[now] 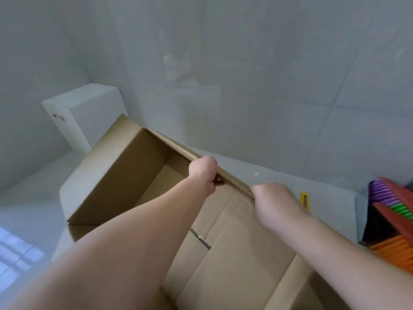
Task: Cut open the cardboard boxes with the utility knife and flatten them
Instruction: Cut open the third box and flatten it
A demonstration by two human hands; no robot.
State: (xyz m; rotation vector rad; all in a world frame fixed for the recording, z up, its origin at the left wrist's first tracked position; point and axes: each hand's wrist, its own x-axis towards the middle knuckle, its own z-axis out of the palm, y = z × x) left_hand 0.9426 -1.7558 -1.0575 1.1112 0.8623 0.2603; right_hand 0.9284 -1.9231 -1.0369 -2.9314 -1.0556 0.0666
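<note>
Box [125, 173] sits open on a white surface [279, 177], tilted in view, mouth facing the camera. Inside is bare cardboard; the bottom seam shows a strip of torn tape [200, 238] near the middle.

Left hand [204, 171] grips the far edge of the box, fingers curled over the rim and out of sight behind it. Right hand [272, 200] grips the same edge just to the right, also clenched on the cardboard; its fingertips are hidden too. The two hands are near each other but apart. Both forearms reach across the open box from the near side.

Knife [304, 201]: yellow, lies on the white surface just right of the right hand, partly hidden behind the wrist. Neither hand touches it. Blade state: cannot tell.

Far left: a white block [85, 113] stands against the wall [245, 63], behind the box's far-left corner. Right edge: a stack of coloured items [393, 215], purple, green, orange and red-brown, blurred, can't identify.
</note>
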